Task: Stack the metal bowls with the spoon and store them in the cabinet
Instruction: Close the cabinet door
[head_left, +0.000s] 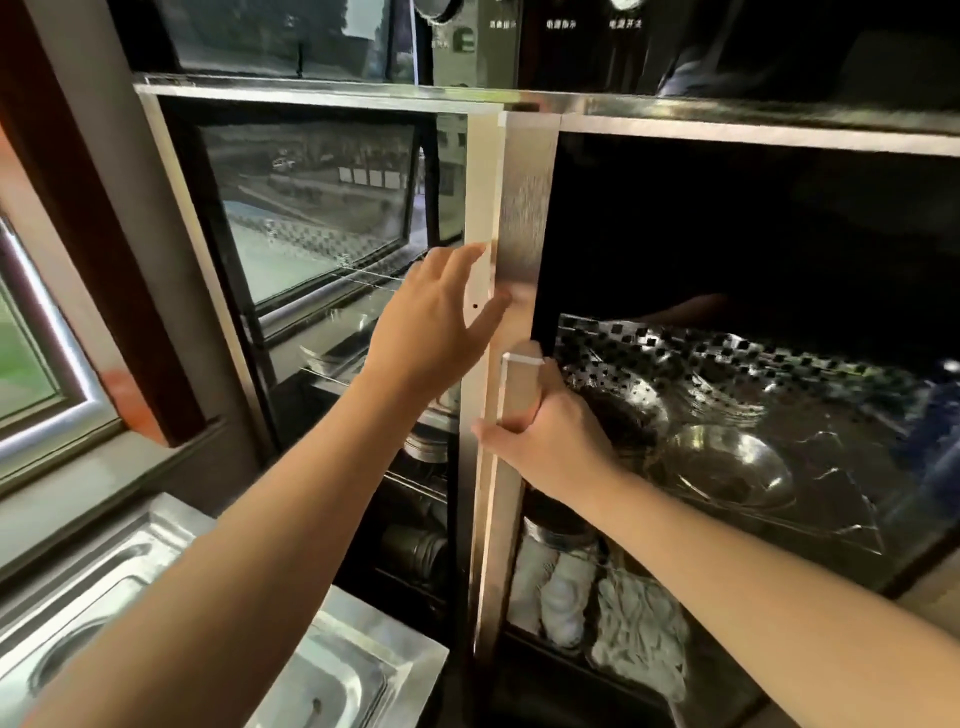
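fingers of the right hand (550, 441) are wrapped around the pale vertical door handle (519, 387) at the centre of the frame, thumb on the near side, so this hand is closed on the handle. the left hand (441, 322) is spread wide just above it, holding nothing, its fingertips (480, 254) against the white edge strip of the left glass door (322, 218). held this way, one hand seems to steady the left door while the other works the right door (524, 208), whose brushed metal edge faces the camera; i judge the door is being swung, but which way cannot be told.

right of the hands the cabinet (727, 124) compartment stands open and dark. on its perforated metal shelf (727, 358), in the right middle of the frame, lies a metal bowl (727, 467), just beyond the right wrist and touched by neither hand. whether more bowls are nested in it is unclear under the glare, and i cannot make out the spoon. the bowl sitting inside suggests the storing step is done or nearly done, leaving the door.

below that shelf, at lower centre, are white crumpled bundles (597, 603), perhaps cloths or bags. behind the left glass door, dim stacked dishes (431, 441) show. at the lower left of the frame are steel trays (130, 587), and a window frame (47, 374) runs along the left edge.
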